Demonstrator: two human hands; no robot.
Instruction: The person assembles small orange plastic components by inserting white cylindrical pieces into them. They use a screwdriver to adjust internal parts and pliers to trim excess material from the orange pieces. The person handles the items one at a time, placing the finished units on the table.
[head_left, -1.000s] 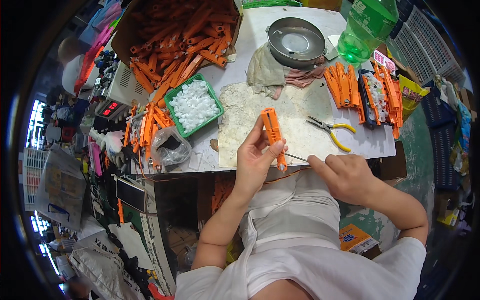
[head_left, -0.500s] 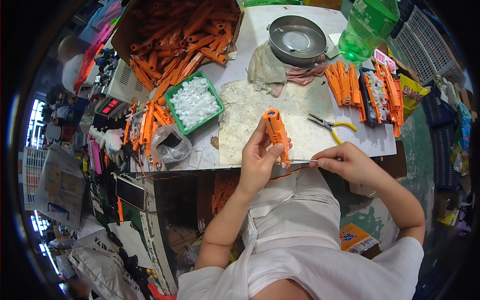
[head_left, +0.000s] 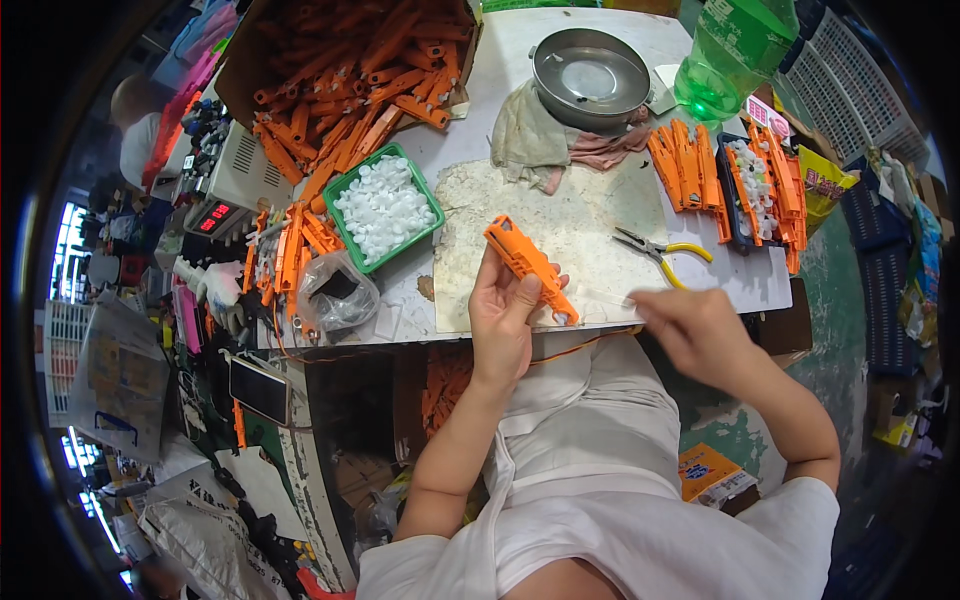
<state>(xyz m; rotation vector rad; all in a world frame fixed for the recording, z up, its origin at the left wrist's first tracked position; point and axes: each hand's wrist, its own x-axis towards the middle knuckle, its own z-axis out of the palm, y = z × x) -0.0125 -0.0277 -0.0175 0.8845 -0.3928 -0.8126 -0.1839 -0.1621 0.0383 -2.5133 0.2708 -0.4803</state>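
My left hand (head_left: 507,318) grips a long orange plastic part (head_left: 530,268) above the table's front edge. The part has cut-outs along its side and leans with its upper end to the left. Off its lower end, my right hand (head_left: 700,330) pinches a thin metal rod-like tool (head_left: 605,298), which is smeared by motion and points left toward the part. I cannot make out whether the tool touches it. Pliers with yellow handles (head_left: 664,250) lie on the worn pale board (head_left: 465,240), beyond my right hand.
A green basket (head_left: 433,222) of small white pieces stands left of the board. Behind it, a box (head_left: 240,75) overflows with orange parts. A metal pan (head_left: 615,105), rags (head_left: 525,140) and a green bottle (head_left: 735,55) sit at the back. More orange parts (head_left: 685,170) lie at right.
The orange part has tilted to the left and turned, showing its open side. My right hand has shifted slightly right and up, and its tool has drawn away from the part's lower end.
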